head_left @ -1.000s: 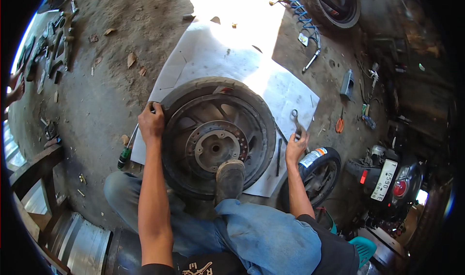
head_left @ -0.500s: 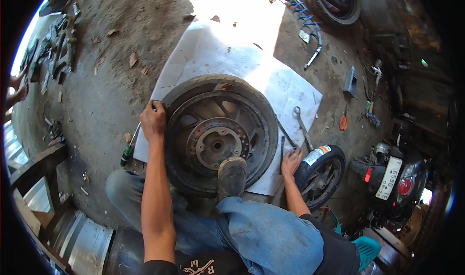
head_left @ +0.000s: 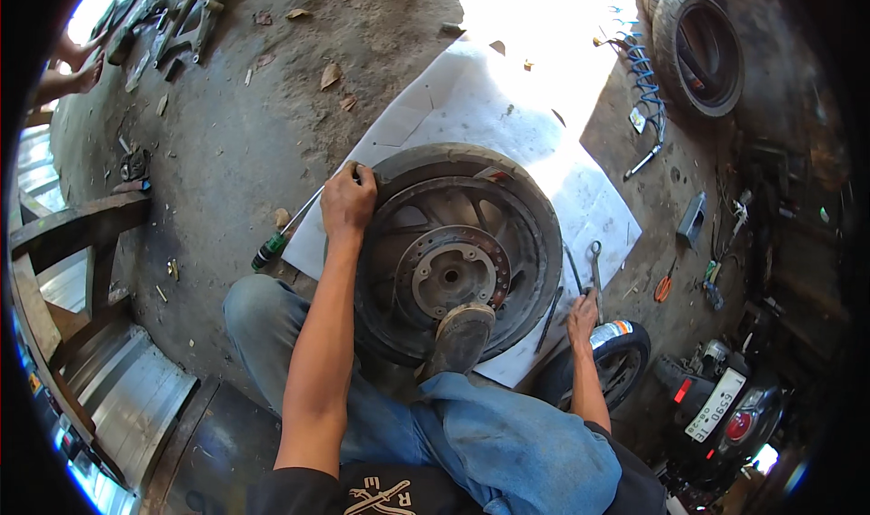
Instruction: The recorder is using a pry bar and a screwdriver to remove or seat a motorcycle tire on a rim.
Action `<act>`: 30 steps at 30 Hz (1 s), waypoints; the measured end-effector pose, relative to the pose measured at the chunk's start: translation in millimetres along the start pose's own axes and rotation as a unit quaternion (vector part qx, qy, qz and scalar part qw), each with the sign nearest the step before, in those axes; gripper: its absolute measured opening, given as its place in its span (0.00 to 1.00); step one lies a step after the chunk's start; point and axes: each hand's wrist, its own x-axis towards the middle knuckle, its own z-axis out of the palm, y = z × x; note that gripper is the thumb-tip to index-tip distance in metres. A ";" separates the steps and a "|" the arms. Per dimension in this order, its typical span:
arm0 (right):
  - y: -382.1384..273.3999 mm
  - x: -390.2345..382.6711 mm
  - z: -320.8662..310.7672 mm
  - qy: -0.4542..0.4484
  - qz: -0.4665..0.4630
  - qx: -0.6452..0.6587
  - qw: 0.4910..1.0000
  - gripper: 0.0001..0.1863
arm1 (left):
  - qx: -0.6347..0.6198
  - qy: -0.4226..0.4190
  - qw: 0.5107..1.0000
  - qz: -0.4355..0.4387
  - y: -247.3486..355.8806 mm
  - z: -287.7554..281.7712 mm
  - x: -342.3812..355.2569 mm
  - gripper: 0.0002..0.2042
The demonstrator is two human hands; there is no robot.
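Note:
My left hand [head_left: 349, 198] is closed at the upper-left edge of a dusty motorcycle wheel [head_left: 399, 315] with a brake disc, gripping something dark and mostly hidden. My shoe [head_left: 464, 338] presses on the wheel, which lies flat on a white sheet [head_left: 408, 107]. My right hand [head_left: 582, 315] has its fingers bent round the lower part of a wrench [head_left: 595, 257] and a dark bar [head_left: 571, 261]; which one it grips is unclear. A green-handled screwdriver [head_left: 269, 252] lies left of the sheet, and a second, smaller wheel [head_left: 616, 370] is beside my right hand.
Loose tyres [head_left: 693, 53], a coiled blue hose [head_left: 643, 84], orange-handled tool [head_left: 662, 288] and metal parts [head_left: 190, 21] lie around. A motorcycle rear [head_left: 725, 397] stands at lower right, a wooden frame [head_left: 82, 225] at left. Another person's bare foot [head_left: 86, 75] shows upper left.
The wrench, raised in my right hand a second ago, now lies lower on the sheet with my hand at its lower end. The view has shifted; my left hand stays at the tyre.

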 end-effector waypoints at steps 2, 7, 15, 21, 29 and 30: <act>-20.7 9.4 -22.0 -0.007 0.018 0.028 0.999 0.14 | -0.001 -0.003 1.000 -0.011 -0.7 -0.1 0.9 0.18; -121.4 62.1 -113.5 0.006 0.009 0.119 0.993 0.14 | 0.001 0.005 1.000 0.003 -2.4 1.5 3.2 0.18; -286.8 169.4 -198.5 -0.211 -0.190 -0.007 0.959 0.14 | -0.001 -0.005 1.000 -0.009 -3.5 0.8 4.6 0.18; -329.1 212.9 -190.2 -0.262 -0.229 -0.091 0.933 0.13 | -0.008 -0.016 1.000 -0.010 -7.8 3.9 6.9 0.17; -362.7 239.8 -166.4 -0.301 -0.355 -0.154 0.872 0.12 | -0.011 -0.007 1.000 -0.001 -7.5 4.1 7.1 0.16; -368.0 241.5 -159.5 -0.313 -0.398 -0.153 0.849 0.12 | -0.009 -0.007 1.000 0.003 -7.0 4.0 7.4 0.16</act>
